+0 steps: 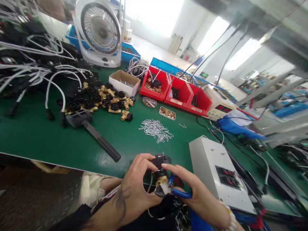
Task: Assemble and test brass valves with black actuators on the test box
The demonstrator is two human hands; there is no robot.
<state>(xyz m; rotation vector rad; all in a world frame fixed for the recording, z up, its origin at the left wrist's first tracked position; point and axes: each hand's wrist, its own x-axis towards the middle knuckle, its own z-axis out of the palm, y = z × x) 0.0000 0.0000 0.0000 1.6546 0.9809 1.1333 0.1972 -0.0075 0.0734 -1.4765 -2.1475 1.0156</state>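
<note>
At the table's front edge my left hand (138, 181) is wrapped round a black part (161, 159) with a brass fitting (161, 180) below it. My right hand (192, 189) touches the same part with its fingertips and also holds pliers with blue handles (181, 193), whose metal jaws lie beside the brass. A pile of silver clips (156, 130) lies on the green table beyond my hands. More clips, partly hidden, are below my right hand.
A black mallet (102, 142) lies to the left, near several brass and black fittings (115, 104). Red bins (178, 102), a white carton (124, 90) and a fan (102, 33) stand behind. To the right is a grey box (207, 166) with a black panel.
</note>
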